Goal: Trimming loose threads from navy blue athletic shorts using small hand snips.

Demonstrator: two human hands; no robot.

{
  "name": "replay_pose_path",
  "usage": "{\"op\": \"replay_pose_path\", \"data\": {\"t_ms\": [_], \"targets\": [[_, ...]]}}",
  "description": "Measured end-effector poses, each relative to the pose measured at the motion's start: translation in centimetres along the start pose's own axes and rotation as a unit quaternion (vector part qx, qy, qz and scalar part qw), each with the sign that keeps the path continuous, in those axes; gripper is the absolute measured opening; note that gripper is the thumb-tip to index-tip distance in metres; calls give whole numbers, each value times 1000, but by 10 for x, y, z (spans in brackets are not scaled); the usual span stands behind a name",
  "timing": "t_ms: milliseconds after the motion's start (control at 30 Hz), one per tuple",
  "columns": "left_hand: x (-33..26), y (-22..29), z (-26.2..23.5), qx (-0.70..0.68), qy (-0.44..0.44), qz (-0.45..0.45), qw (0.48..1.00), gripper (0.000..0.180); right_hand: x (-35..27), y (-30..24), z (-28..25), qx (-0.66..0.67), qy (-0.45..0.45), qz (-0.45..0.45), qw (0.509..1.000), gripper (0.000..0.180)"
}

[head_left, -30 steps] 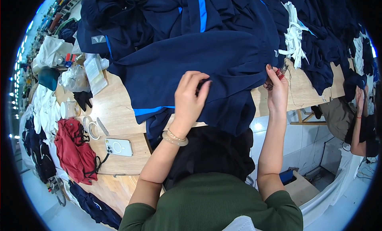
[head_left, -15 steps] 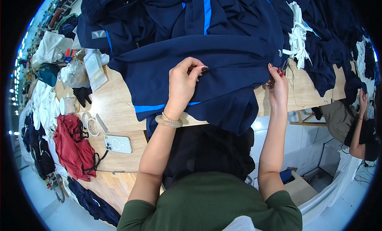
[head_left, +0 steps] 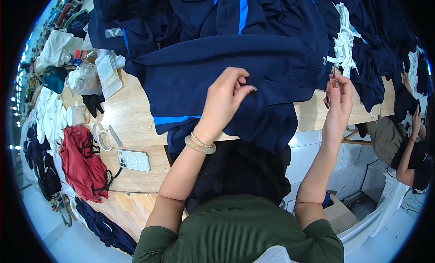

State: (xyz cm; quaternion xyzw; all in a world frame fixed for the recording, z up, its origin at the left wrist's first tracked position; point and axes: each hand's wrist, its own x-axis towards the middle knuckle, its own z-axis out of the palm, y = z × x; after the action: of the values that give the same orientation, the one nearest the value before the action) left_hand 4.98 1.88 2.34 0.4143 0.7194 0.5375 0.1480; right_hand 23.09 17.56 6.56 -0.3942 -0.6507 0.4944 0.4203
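left hand (head_left: 225, 96) pinching a fold of the navy garment (head_left: 235, 68); right hand (head_left: 339, 96) pinched at its right edge, cloth stretched sideways between them

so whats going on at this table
A person in a green top is working on a navy garment with a light blue stripe, spread over a wooden table. The left hand pinches a fold of the fabric near its middle, while the right hand holds the garment's right edge with a small tool, too small to identify. More navy clothes are piled behind, and a phone and a red cloth lie to the left.
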Motion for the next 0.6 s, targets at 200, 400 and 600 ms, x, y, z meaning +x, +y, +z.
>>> {"op": "replay_pose_path", "data": {"t_ms": [200, 400, 600], "targets": [[3, -15, 10, 161, 57, 147, 974, 23, -6, -7, 17, 37, -101, -9, 994, 20], [4, -11, 7, 63, 31, 69, 995, 8, -6, -17, 30, -72, -168, -82, 980, 21], [2, -11, 5, 17, 19, 37, 999, 13, 0, -6, 34, -101, -170, -88, 976, 22]]}}
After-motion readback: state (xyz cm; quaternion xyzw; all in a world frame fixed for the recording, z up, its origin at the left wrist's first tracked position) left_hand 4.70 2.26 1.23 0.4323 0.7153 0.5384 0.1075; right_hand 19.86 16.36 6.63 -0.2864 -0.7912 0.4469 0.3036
